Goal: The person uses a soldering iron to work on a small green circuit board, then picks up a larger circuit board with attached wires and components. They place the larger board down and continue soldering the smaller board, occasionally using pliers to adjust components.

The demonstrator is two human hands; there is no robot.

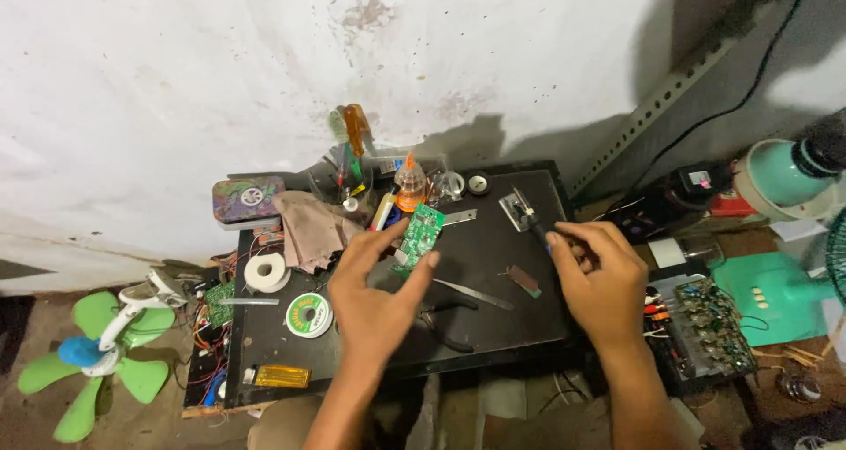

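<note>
My left hand (374, 287) holds a small green circuit board (417, 235) by its edges between thumb and fingers, above the black work mat (493, 265). My right hand (599, 278) is closed around the dark handle of a soldering iron (531, 219), whose tip rests at a small metal stand near the mat's far side. Metal tweezers (473, 293) lie on the mat between both hands, next to black-handled pliers (445, 325) under my left palm. A small brown piece (524, 280) lies left of my right hand.
A solder spool (309, 314), white tape roll (266, 273), brown cloth (308, 230), yellow lighter (280, 377), orange-capped bottle (410, 185) and a cup of screwdrivers (351, 163) crowd the left and back. A green fan (88, 357) lies at left. A circuit board with wires (705, 322) sits at right.
</note>
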